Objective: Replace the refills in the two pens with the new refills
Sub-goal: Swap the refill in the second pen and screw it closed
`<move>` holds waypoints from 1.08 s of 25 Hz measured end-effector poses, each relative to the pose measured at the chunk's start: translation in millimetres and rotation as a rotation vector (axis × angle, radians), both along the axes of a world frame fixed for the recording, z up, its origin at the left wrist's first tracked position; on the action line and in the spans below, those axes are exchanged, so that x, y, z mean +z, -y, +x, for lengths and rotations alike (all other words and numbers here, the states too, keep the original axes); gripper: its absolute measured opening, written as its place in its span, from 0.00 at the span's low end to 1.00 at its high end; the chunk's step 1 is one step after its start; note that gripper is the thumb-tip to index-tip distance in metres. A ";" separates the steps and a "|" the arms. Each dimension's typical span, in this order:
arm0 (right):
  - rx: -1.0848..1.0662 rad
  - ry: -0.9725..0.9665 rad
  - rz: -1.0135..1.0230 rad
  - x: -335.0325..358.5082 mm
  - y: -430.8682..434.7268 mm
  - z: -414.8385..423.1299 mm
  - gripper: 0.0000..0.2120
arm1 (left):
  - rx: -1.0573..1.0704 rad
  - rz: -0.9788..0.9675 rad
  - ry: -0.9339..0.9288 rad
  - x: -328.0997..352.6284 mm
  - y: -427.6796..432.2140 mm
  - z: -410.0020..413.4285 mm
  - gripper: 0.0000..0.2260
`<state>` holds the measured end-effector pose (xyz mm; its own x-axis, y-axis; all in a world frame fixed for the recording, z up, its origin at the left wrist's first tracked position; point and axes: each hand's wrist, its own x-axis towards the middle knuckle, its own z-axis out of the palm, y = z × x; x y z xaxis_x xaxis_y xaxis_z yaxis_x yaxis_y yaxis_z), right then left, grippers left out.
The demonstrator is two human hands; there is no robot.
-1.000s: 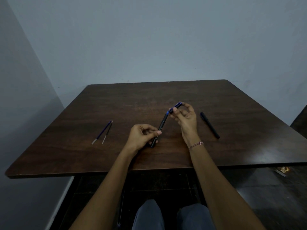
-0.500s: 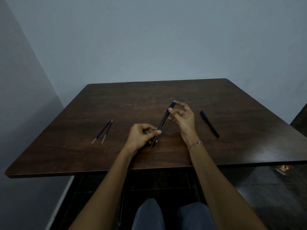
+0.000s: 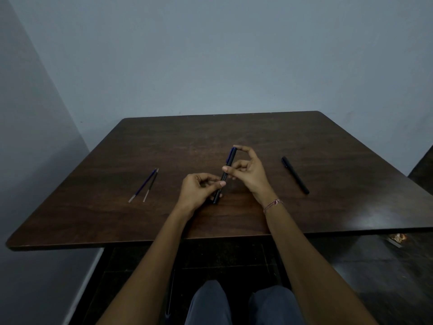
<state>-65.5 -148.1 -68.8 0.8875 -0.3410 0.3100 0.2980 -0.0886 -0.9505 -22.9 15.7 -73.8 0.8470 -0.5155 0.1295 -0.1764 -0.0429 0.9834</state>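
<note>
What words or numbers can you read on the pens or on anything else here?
No text can be read anywhere in this picture.
Held pen: no print shows.
Other black pen: no print shows.
Two refills: no print shows.
Small object on the floor: it may carry some print, but it is too blurred and too small to read.

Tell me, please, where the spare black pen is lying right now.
In the head view, the spare black pen lies on the table at the right, apart from the right hand, which pinches the other pen.
</note>
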 end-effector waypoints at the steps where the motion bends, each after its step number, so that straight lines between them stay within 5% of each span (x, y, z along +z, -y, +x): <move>1: -0.048 0.006 0.038 -0.2 1.8 1.0 0.29 | -0.011 -0.004 -0.004 -0.1 0.2 0.1 0.05; 7: -0.260 -0.001 0.236 -4.1 11.1 5.8 0.27 | -0.088 0.038 -0.021 -0.1 -1.2 0.6 0.14; 15: -0.086 -0.107 0.056 -0.5 4.2 1.1 0.37 | -0.091 -0.012 -0.021 2.7 -3.6 -2.0 0.12; 27: -0.162 -0.124 0.088 -3.5 7.0 4.8 0.25 | -0.093 0.056 -0.007 1.1 -1.9 -2.6 0.12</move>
<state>-60.7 -155.0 -72.2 0.8483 -0.5034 0.1642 0.1665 -0.0407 -0.9852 -25.5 17.6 -72.7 0.7958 -0.5984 0.0928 -0.1758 -0.0818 0.9810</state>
